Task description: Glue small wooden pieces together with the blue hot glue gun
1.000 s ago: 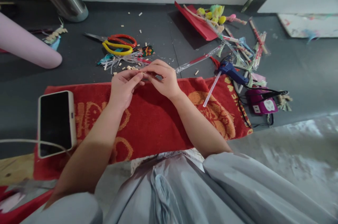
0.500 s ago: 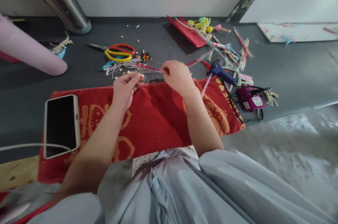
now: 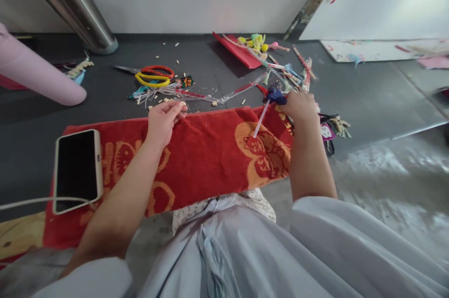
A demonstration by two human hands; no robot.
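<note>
My left hand (image 3: 164, 122) is closed in a pinch above the red towel (image 3: 210, 148), at its far edge. A small cream-coloured piece (image 3: 183, 103) shows at the fingertips. To the right, my right hand (image 3: 300, 104) is wrapped over the handle of a blue glue gun (image 3: 277, 96); its fingers are partly hidden. A translucent glue stick (image 3: 261, 120) sticks out from the gun towards me, over the towel. Similar cream bits and a shredded plastic strip (image 3: 242, 90) with red parts lie just beyond the towel.
Orange-and-yellow scissors (image 3: 154, 76) lie behind my left hand. A phone (image 3: 77, 171) with a white cable rests on the towel's left end. A red paper piece (image 3: 238, 52), straws and yellow trinkets (image 3: 257, 43) lie at the back. A pink cylinder (image 3: 42, 71) leans in from the left.
My right hand has moved right, from the middle over the plastic strip to the glue gun's handle. My left hand keeps its pinch in nearly the same place. The view has shifted slightly.
</note>
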